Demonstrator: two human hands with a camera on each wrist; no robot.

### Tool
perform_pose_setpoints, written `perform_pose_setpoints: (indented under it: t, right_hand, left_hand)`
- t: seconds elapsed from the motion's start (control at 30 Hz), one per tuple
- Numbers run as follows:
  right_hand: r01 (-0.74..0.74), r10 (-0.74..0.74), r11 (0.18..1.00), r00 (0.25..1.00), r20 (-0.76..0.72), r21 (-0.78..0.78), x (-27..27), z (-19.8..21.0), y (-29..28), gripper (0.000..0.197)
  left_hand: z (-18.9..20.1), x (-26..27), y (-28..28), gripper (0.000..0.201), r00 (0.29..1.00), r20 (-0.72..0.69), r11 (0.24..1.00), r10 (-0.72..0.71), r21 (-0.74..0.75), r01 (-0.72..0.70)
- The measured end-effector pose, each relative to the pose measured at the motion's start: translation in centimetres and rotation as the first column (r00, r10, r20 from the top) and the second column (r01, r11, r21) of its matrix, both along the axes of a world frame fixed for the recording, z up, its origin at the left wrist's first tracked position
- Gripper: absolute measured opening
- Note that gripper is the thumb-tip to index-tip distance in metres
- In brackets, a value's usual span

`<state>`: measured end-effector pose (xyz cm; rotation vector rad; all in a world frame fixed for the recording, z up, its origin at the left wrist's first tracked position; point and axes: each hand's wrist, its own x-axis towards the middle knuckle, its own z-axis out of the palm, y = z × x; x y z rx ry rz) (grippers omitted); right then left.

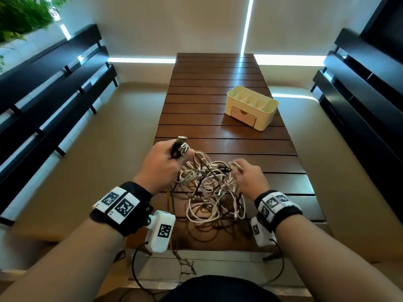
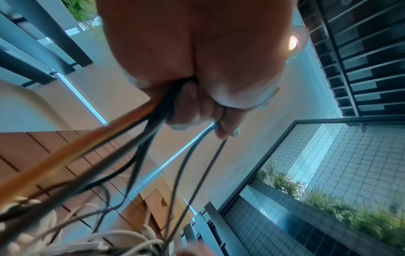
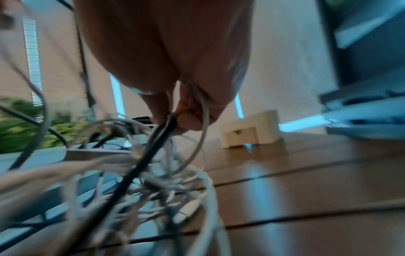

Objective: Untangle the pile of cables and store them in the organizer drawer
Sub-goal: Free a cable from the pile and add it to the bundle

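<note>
1. The pile of cables (image 1: 209,192) lies on the near end of the wooden bench (image 1: 229,83), a tangle of white, beige and dark strands; some loops hang over the near edge of the bench.
2. The left hand (image 1: 162,164) is at the left upper side of the pile. Its fingers (image 2: 190,110) are curled tightly round a bundle of dark and orange strands, and some plug ends (image 1: 182,142) stick out above the fist.
3. The right hand (image 1: 250,177) is at the right upper side of the pile. Its fingers (image 3: 188,119) pinch a black cable (image 3: 140,159) together with a thin white strand; this view is blurred, so I cannot tell the exact number of strands.
4. The two hands are apart, with the top of the pile between them.
5. The organizer (image 1: 253,111) is cream-coloured and stands on the bench beyond the pile, towards the right, well apart from it. Its drawer (image 1: 243,116) in the front is closed, and the open compartments are on its top.
</note>
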<state>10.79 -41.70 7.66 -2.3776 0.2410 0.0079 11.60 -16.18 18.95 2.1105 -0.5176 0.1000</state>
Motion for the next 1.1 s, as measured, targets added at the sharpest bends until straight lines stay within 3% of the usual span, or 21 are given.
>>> perform_pose_setpoints:
  t: [0.1, 0.17, 0.23, 0.3, 0.37, 0.47, 0.57, 0.63, 0.73, 0.83, 0.9, 1.0, 1.1]
  right_hand:
    - [0.106, -0.16, 0.965, 0.962, -0.219, -0.24, 0.4, -1.6, -2.8, 0.022]
    - [0.128, -0.205, 0.948, 0.946, -0.252, -0.291, 0.6, -1.5, -3.3, 0.026]
    - [0.146, -0.198, 0.962, 0.955, -0.22, -0.231, 0.5, -0.3, -3.0, 0.035]
    - [0.099, -0.123, 0.986, 0.976, -0.18, -0.136, 0.3, 1.5, -2.4, 0.055]
    - [0.021, -0.022, 1.0, 0.998, -0.059, -0.014, -0.5, 4.1, -1.1, 0.067]
    - [-0.216, 0.176, 0.947, 0.968, 0.18, 0.236, -2.5, 8.1, 2.3, 0.049]
    - [-0.388, 0.352, 0.827, 0.921, 0.165, 0.406, -3.9, 9.7, 5.6, 0.022]
    - [-0.385, 0.353, 0.843, 0.923, 0.153, 0.376, -4.0, 8.7, 6.6, 0.01]
    - [-0.336, 0.322, 0.889, 0.942, 0.097, 0.31, -3.7, 5.9, 6.1, 0.022]
    - [-0.272, 0.279, 0.936, 0.96, 0.002, 0.223, -3.0, 3.9, 4.3, 0.026]
    - [-0.214, 0.23, 0.946, 0.972, -0.038, 0.244, -2.5, 3.9, 3.4, 0.024]
    - [-0.216, 0.225, 0.913, 0.974, 0.015, 0.346, -2.1, 5.6, 3.4, 0.008]
    - [-0.335, 0.313, 0.796, 0.941, 0.132, 0.505, -2.2, 7.2, 6.1, 0.021]
  left_hand:
    - [0.8, -0.2, 0.7, 0.03, 1.0, -0.004, 0.996, 0.027, -0.082, -0.027]
    - [1.2, -0.5, 0.6, 0.026, 1.0, -0.003, 0.997, 0.013, -0.075, -0.013]
    - [1.1, -0.6, 0.4, 0.025, 1.0, 0.002, 1.0, -0.01, -0.025, 0.01]
    - [0.7, -0.5, 0.2, 0.026, 1.0, -0.007, 1.0, -0.023, -0.001, 0.023]
    - [0.2, -0.4, -0.1, 0.03, 0.999, -0.019, 0.999, -0.028, 0.015, 0.028]
    - [0.0, -0.5, -0.7, 0.034, 0.999, -0.016, 0.997, -0.041, 0.069, 0.042]
    - [0.5, -0.7, -1.3, 0.028, 0.996, 0.0, 0.995, -0.09, 0.047, 0.09]
    - [1.3, -1.0, -1.5, 0.023, 0.994, 0.042, 0.995, -0.101, 0.001, 0.101]
    - [2.9, -1.0, -1.0, 0.02, 0.997, 0.067, 0.988, -0.03, -0.152, 0.04]
    - [3.8, -0.7, 0.3, 0.022, 0.997, 0.027, 0.946, 0.068, -0.318, -0.056]
    - [3.6, -0.5, 1.3, 0.021, 0.99, -0.045, 0.907, 0.136, -0.396, -0.142]
    - [2.6, -0.3, 2.3, 0.021, 0.985, -0.068, 0.915, 0.16, -0.363, -0.174]
    - [2.5, -0.2, 1.9, 0.019, 0.993, -0.039, 0.946, 0.11, -0.304, -0.116]
